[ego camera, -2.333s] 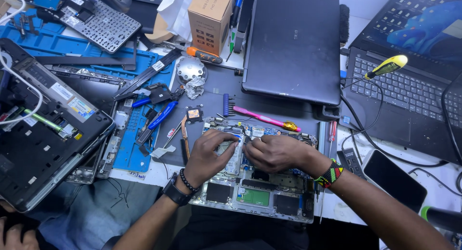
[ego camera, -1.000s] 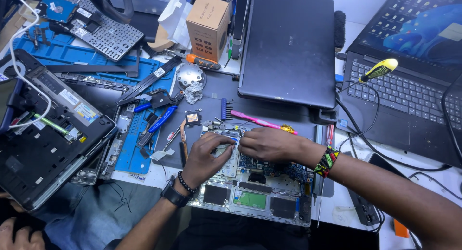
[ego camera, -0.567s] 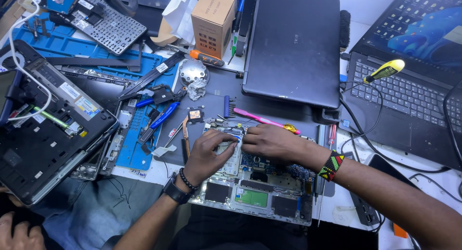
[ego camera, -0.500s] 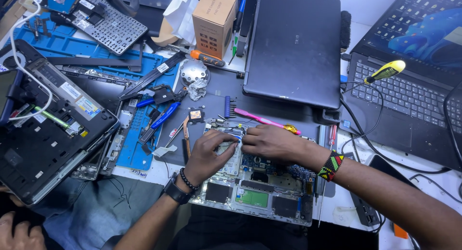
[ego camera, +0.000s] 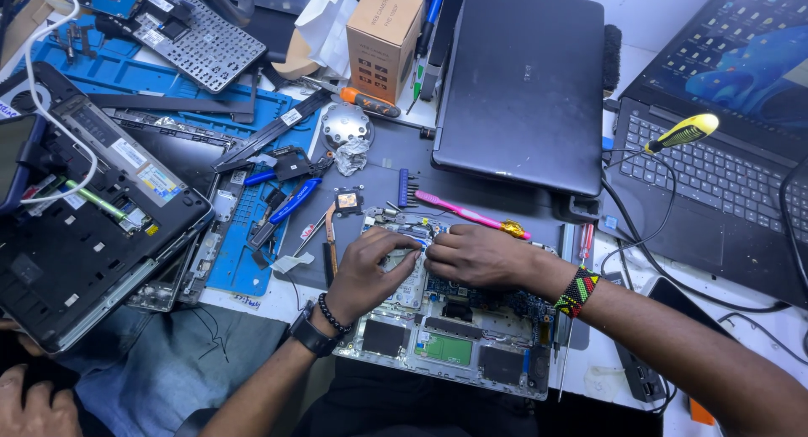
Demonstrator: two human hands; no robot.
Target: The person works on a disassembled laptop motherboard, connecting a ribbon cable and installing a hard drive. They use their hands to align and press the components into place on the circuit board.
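An opened laptop base (ego camera: 446, 353) with its circuit board exposed lies at the near edge of the table. My left hand (ego camera: 368, 267), with a dark watch and bead bracelet at the wrist, rests on the board's upper left, fingers curled down onto a small part. My right hand (ego camera: 471, 253), wearing a coloured beaded wristband, presses its fingertips on the same spot, touching the left hand's fingers. What the fingers pinch is hidden. A pink-handled tool (ego camera: 467, 214) lies just beyond both hands.
A closed dark laptop (ego camera: 522, 83) sits behind, an open laptop (ego camera: 724, 159) at right with a yellow-handled tool (ego camera: 683, 134). A dismantled laptop (ego camera: 76, 235) lies left, beside a blue mat (ego camera: 126, 75) with pliers, a keyboard (ego camera: 189, 33) and a cardboard box (ego camera: 383, 37). Another person's hand (ego camera: 34, 407) shows bottom left.
My right hand has slid left along the board until its fingertips meet the left hand's. The left hand has stayed in place. The view has shifted slightly.
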